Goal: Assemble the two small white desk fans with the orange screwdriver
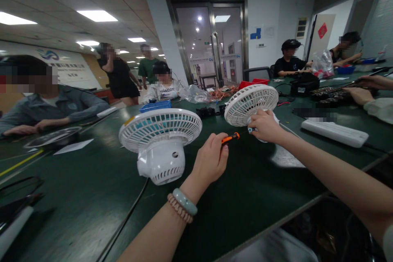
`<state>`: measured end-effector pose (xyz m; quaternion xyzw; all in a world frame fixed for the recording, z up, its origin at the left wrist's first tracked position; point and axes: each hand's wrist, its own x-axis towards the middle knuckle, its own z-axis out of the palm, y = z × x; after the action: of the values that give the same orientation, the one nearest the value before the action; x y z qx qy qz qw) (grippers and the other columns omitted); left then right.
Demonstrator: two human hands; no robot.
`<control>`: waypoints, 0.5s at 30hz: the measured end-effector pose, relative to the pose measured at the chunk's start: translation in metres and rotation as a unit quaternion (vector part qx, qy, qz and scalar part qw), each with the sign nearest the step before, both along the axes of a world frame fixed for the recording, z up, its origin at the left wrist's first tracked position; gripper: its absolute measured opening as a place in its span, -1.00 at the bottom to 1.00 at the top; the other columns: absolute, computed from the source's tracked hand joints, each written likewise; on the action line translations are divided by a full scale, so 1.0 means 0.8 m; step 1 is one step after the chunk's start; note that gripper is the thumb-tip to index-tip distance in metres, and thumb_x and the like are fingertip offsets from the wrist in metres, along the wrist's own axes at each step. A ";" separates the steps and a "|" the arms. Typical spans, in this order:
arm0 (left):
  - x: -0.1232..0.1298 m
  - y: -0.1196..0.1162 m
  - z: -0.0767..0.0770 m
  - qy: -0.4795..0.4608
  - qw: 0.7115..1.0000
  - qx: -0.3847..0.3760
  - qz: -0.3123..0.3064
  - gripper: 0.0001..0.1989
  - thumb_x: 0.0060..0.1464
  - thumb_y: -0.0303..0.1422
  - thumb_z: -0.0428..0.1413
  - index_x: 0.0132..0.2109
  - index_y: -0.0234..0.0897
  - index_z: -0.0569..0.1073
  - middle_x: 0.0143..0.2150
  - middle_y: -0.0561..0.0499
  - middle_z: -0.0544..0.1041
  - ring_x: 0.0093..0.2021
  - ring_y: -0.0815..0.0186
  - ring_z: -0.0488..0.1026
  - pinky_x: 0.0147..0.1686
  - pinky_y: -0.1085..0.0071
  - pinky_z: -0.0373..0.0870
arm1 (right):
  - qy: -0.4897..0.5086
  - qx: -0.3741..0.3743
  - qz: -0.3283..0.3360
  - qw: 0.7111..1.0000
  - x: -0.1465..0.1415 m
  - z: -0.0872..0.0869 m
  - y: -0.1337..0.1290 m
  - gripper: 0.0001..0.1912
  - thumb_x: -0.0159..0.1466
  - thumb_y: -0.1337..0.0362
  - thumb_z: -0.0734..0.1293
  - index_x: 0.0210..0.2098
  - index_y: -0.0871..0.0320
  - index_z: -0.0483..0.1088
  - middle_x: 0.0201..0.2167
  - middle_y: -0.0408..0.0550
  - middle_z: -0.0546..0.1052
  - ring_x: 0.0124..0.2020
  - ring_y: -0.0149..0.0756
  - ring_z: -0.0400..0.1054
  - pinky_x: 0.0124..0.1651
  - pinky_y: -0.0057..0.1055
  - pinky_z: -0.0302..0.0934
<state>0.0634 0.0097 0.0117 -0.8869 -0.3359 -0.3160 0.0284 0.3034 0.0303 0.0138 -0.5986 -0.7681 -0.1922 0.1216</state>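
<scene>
My left hand [211,157], with two bracelets at its wrist, is closed around an orange and black screwdriver [230,138]. The tool points right, toward the smaller-looking white fan [251,104]. My right hand [265,126] grips that fan behind its grille, over the rear housing, which it mostly hides. A small pale-blue piece [251,129] shows by the right fingertips; what it is I cannot make out. Left of my left hand, a second white fan head [161,159] rests on the green table, its grille tilted up and its vented motor housing toward me.
A power strip [334,132] lies to the right, near a co-worker's hands [360,92]. Blue tray [155,106], red tray [253,83] and copper-coloured wire [222,92] stand farther back. A black cable [129,217] crosses the green table [76,200]. Several people are around.
</scene>
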 end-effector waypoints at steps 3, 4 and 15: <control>-0.002 0.002 -0.002 -0.002 1.000 -0.004 -0.012 -0.65 0.12 -0.38 -0.17 0.06 -0.33 0.16 -0.07 -0.14 0.30 -0.09 0.23 0.29 -0.08 0.24 0.29 | 0.000 -0.003 0.000 1.000 0.000 0.000 0.000 -0.79 0.11 0.23 0.22 -0.37 0.10 0.48 -0.29 -0.01 0.44 -0.14 -0.13 0.08 -0.22 -0.24 -0.21; -0.002 0.003 -0.002 -0.004 1.000 -0.005 -0.015 -0.64 0.11 -0.39 -0.16 0.06 -0.33 0.15 -0.07 -0.13 0.30 -0.08 0.23 0.29 -0.07 0.24 0.28 | 0.001 -0.004 0.000 1.000 0.001 0.000 0.000 -0.79 0.11 0.23 0.22 -0.37 0.10 0.48 -0.29 -0.01 0.44 -0.14 -0.13 0.08 -0.22 -0.24 -0.21; -0.002 0.002 0.000 -0.014 1.000 -0.020 -0.013 -0.65 0.09 -0.44 -0.18 0.05 -0.31 0.14 -0.11 -0.11 0.30 -0.15 0.27 0.32 -0.14 0.29 0.30 | 0.002 0.001 -0.001 1.000 0.000 0.000 -0.001 -0.80 0.10 0.23 0.23 -0.37 0.10 0.47 -0.29 -0.03 0.44 -0.14 -0.14 0.08 -0.21 -0.24 -0.21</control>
<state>0.0619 0.0114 0.0117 -0.8870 -0.3310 -0.3221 0.0013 0.3037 0.0298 0.0141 -0.5999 -0.7669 -0.1914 0.1237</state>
